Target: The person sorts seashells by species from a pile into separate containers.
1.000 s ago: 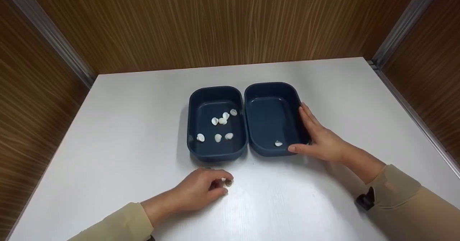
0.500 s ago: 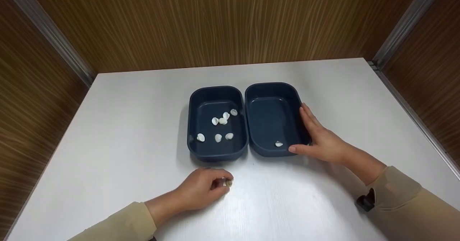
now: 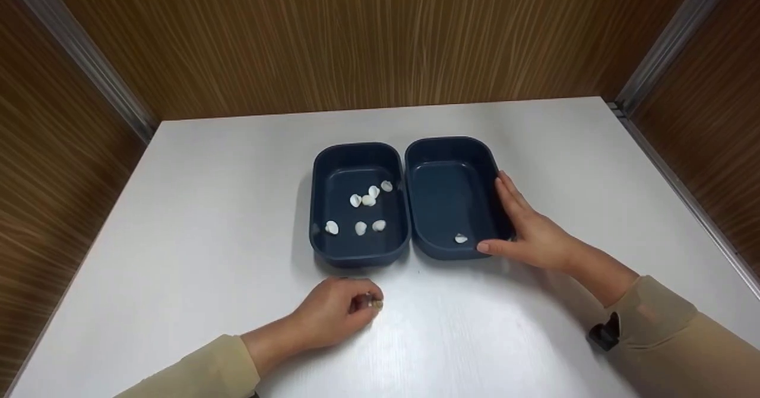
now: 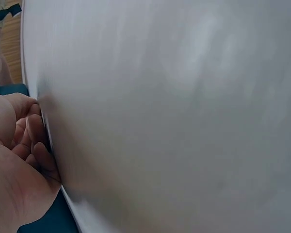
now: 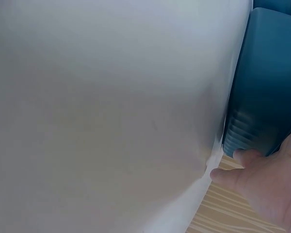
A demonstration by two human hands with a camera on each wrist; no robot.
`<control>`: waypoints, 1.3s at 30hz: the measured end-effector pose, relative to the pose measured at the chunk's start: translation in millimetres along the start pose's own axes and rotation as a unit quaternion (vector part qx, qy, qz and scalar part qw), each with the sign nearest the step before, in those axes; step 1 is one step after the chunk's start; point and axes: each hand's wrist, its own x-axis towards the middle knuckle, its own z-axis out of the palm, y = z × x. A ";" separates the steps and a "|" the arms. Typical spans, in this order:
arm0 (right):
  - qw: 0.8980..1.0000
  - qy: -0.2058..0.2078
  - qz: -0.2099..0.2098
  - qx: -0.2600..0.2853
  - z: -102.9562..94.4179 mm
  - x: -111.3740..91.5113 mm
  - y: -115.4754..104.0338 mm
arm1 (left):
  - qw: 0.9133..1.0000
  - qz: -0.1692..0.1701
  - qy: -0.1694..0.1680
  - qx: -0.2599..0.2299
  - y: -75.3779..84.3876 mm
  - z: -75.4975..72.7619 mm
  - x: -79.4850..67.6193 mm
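In the head view my left hand (image 3: 329,313) rests on the table below the left box, thumb and index finger pinching a small brownish shell (image 3: 377,305), mostly covered by the fingertips. The left wrist view shows this hand (image 4: 19,155) from the palm side; the shell is hidden there. My right hand (image 3: 537,237) lies against the near right corner of the right dark blue box (image 3: 448,251), fingers straight along its side and thumb at the front rim. Inside that box, near the front, is one white shell (image 3: 461,239).
A matching left box (image 3: 359,260) stands beside the right one, almost touching it. Several white shells (image 3: 368,200) lie scattered on its floor. The white table (image 3: 225,208) meets a wood-grain panel (image 3: 380,41) at the back, with similar panels on both sides.
My left thumb has closed up toward the index finger, so the small shell is now pinched and less visible. My right hand and both boxes have stayed in place.
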 end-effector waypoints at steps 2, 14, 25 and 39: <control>1.000 0.000 0.000 -0.001 0.0 -0.1 -0.1 | 1.000 0.000 0.001 0.001 0.2 0.1 0.2; 1.000 -0.004 0.010 -0.005 0.6 -0.9 -1.7 | 1.000 -0.007 -0.005 0.013 2.3 0.0 -0.3; 1.000 -0.006 0.019 -0.006 -0.1 -1.1 -2.6 | 0.999 0.031 -0.001 0.042 9.0 -2.3 -1.4; 1.000 -0.006 0.014 -0.015 0.2 0.0 -1.2 | 0.995 0.057 -0.019 0.076 7.5 -2.5 1.9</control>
